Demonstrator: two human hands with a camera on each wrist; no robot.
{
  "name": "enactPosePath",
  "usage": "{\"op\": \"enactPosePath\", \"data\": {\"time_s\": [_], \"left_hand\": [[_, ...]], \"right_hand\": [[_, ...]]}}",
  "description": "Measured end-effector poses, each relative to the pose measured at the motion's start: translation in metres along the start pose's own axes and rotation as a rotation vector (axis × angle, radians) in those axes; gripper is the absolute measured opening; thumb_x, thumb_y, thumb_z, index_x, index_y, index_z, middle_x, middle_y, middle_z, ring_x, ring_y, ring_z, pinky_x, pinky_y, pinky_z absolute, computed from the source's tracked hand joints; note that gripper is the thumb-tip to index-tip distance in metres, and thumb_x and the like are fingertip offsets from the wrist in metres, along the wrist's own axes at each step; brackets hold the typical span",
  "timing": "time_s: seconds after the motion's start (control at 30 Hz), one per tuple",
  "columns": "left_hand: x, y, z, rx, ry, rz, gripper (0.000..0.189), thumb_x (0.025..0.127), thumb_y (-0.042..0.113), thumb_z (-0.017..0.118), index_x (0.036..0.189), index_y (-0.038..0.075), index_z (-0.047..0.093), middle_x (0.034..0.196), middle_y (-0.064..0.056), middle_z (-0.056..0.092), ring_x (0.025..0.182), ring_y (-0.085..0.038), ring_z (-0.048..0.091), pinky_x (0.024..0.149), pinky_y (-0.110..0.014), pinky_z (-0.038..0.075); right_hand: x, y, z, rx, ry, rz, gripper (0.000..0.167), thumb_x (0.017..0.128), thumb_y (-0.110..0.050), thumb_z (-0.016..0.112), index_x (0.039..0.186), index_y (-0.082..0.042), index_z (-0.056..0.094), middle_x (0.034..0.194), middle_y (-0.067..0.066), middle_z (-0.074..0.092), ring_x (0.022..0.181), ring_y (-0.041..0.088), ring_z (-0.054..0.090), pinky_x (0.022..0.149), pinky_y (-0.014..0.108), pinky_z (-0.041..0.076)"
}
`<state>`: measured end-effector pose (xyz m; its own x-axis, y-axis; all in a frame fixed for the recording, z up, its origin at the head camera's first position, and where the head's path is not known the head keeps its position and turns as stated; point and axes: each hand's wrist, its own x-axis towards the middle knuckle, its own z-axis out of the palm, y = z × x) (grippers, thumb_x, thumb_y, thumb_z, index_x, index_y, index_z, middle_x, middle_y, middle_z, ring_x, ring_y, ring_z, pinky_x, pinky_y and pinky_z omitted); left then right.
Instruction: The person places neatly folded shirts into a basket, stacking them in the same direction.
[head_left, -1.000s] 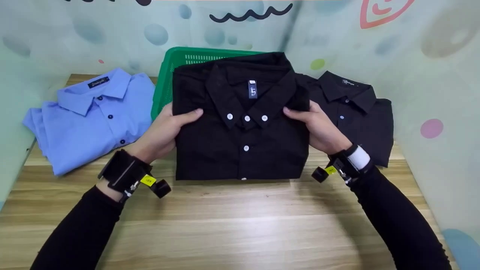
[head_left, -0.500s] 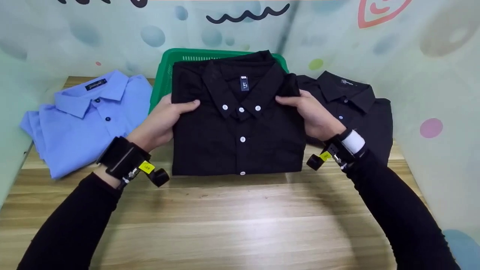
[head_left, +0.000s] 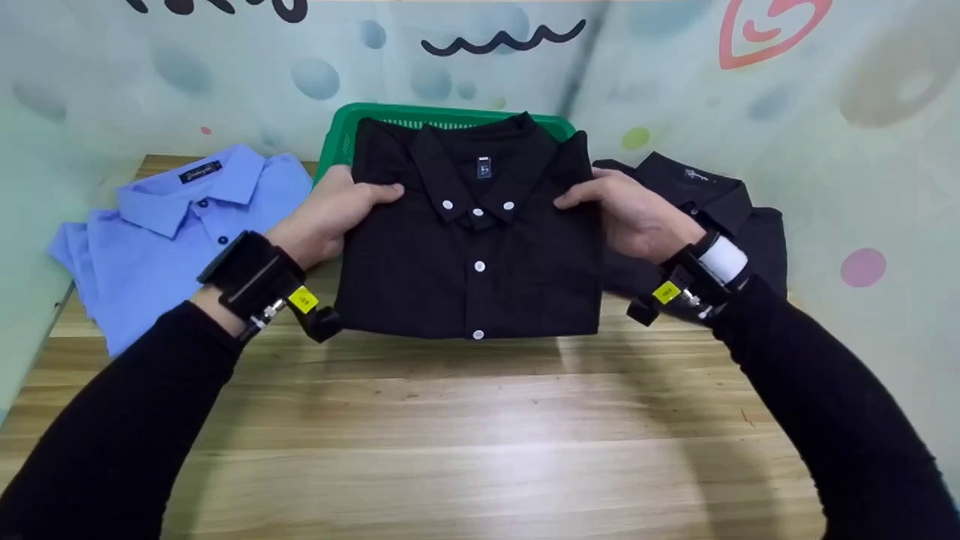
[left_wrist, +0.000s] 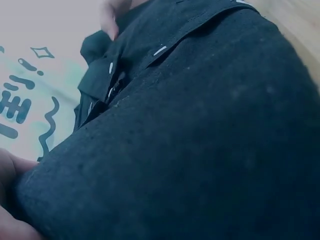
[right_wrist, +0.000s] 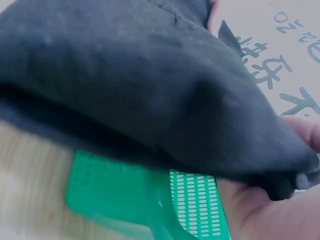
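A folded black shirt [head_left: 525, 277] with white buttons hangs between both hands, collar uppermost and front facing me. At its left side my left hand [head_left: 330, 214] grips the edge, thumb lying on the front. My right hand [head_left: 641, 214] pinches the opposite side, thumb on the front and the other fingers hidden behind the cloth. Behind the shirt stands a green plastic basket [head_left: 341, 142], mostly covered in the head view. The right wrist view shows the basket's slotted wall [right_wrist: 110, 190] below the shirt's lower edge.
On the wooden table [head_left: 480, 450], a folded light-blue shirt [head_left: 165, 255] lies to the left of the basket. Another folded black shirt [head_left: 720, 202] lies to the right, partly behind my right hand. Printed walls [head_left: 675, 82] border the table at the back and sides.
Both hands have carried the black shirt a little farther away, up the head view over the basket. Its lower edge now sits higher in view. Both hands keep their hold.
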<state>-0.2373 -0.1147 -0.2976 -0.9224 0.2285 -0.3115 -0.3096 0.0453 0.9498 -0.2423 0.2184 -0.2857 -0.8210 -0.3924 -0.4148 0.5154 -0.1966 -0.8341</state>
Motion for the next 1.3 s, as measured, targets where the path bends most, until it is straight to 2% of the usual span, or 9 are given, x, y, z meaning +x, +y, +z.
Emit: {"op": "enactPosePath", "data": {"time_s": [0.1, 0.17, 0.33, 0.47, 0.63, 0.8, 1.03, 1.2, 1.3], "left_hand": [[0.005, 0.009, 0.000, 0.095, 0.023, -0.017, 0.029, 0.099, 0.017, 0.062, 0.119, -0.002, 0.055, 0.102, -0.010, 0.065, 0.086, -0.021, 0.067, 0.080, -0.030, 0.053], [0.009, 0.016, -0.001, 0.184, 0.050, -0.032, 0.040, 0.099, 0.020, 0.061, 0.128, -0.003, 0.048, 0.116, -0.011, 0.058, 0.097, -0.019, 0.062, 0.085, -0.028, 0.050], [0.025, 0.031, -0.003, 0.383, 0.126, -0.073, 0.070, 0.099, 0.026, 0.060, 0.149, -0.001, 0.019, 0.149, -0.012, 0.027, 0.126, -0.019, 0.040, 0.100, -0.025, 0.038], [0.041, 0.039, -0.003, 0.452, 0.172, -0.075, 0.070, 0.099, 0.026, 0.059, 0.151, -0.001, 0.019, 0.153, -0.011, 0.025, 0.131, -0.018, 0.034, 0.103, -0.023, 0.034], [0.057, 0.044, -0.006, 0.473, 0.183, -0.065, 0.062, 0.100, 0.025, 0.058, 0.148, -0.001, 0.028, 0.149, -0.011, 0.032, 0.128, -0.020, 0.039, 0.099, -0.023, 0.037], [0.065, 0.048, -0.010, 0.528, 0.133, -0.089, 0.055, 0.102, 0.025, 0.054, 0.145, -0.001, 0.031, 0.143, -0.010, 0.035, 0.119, -0.020, 0.043, 0.093, -0.023, 0.039], [0.075, 0.056, -0.024, 0.566, 0.059, -0.104, 0.019, 0.103, 0.019, 0.051, 0.115, 0.005, 0.046, 0.116, -0.004, 0.038, 0.090, -0.016, 0.046, 0.074, -0.023, 0.041], [0.079, 0.053, -0.030, 0.592, 0.049, -0.141, 0.018, 0.102, 0.018, 0.051, 0.114, 0.005, 0.047, 0.109, -0.004, 0.038, 0.086, -0.018, 0.048, 0.071, -0.024, 0.042], [0.081, 0.052, -0.029, 0.610, 0.017, -0.165, 0.029, 0.103, 0.017, 0.049, 0.127, 0.002, 0.043, 0.117, -0.007, 0.039, 0.090, -0.019, 0.047, 0.074, -0.026, 0.043]], "right_hand": [[-0.001, -0.007, 0.002, -0.032, 0.029, -0.005, 0.047, 0.087, 0.012, 0.066, 0.127, -0.003, 0.048, 0.118, 0.015, 0.061, 0.099, 0.028, 0.065, 0.084, 0.038, 0.054], [0.001, -0.013, 0.004, -0.058, 0.065, -0.002, 0.052, 0.088, 0.013, 0.065, 0.132, -0.005, 0.044, 0.123, 0.015, 0.058, 0.102, 0.028, 0.063, 0.086, 0.039, 0.053], [0.017, -0.028, 0.011, -0.137, 0.144, -0.002, 0.050, 0.089, 0.014, 0.061, 0.133, -0.004, 0.044, 0.129, 0.015, 0.052, 0.106, 0.027, 0.061, 0.089, 0.037, 0.052], [0.032, -0.036, 0.014, -0.186, 0.190, -0.021, 0.050, 0.090, 0.015, 0.059, 0.134, -0.003, 0.045, 0.130, 0.014, 0.052, 0.109, 0.025, 0.058, 0.091, 0.034, 0.051], [0.048, -0.038, 0.011, -0.218, 0.234, -0.053, 0.052, 0.091, 0.014, 0.059, 0.138, -0.005, 0.049, 0.129, 0.013, 0.055, 0.110, 0.025, 0.057, 0.093, 0.033, 0.049], [0.056, -0.039, 0.009, -0.210, 0.242, -0.072, 0.063, 0.092, 0.012, 0.058, 0.149, -0.011, 0.042, 0.135, 0.011, 0.052, 0.113, 0.024, 0.056, 0.094, 0.033, 0.048], [0.065, -0.043, 0.010, -0.178, 0.194, -0.150, 0.070, 0.092, 0.011, 0.060, 0.152, -0.020, 0.039, 0.146, 0.005, 0.045, 0.121, 0.024, 0.053, 0.098, 0.034, 0.046], [0.076, -0.039, 0.012, -0.293, 0.256, -0.129, 0.074, 0.093, 0.009, 0.061, 0.154, -0.020, 0.032, 0.153, 0.000, 0.038, 0.123, 0.020, 0.051, 0.096, 0.031, 0.047], [0.080, -0.037, 0.011, -0.408, 0.301, -0.089, 0.077, 0.094, 0.005, 0.061, 0.157, -0.021, 0.024, 0.156, -0.001, 0.031, 0.125, 0.019, 0.049, 0.097, 0.030, 0.046]]}}
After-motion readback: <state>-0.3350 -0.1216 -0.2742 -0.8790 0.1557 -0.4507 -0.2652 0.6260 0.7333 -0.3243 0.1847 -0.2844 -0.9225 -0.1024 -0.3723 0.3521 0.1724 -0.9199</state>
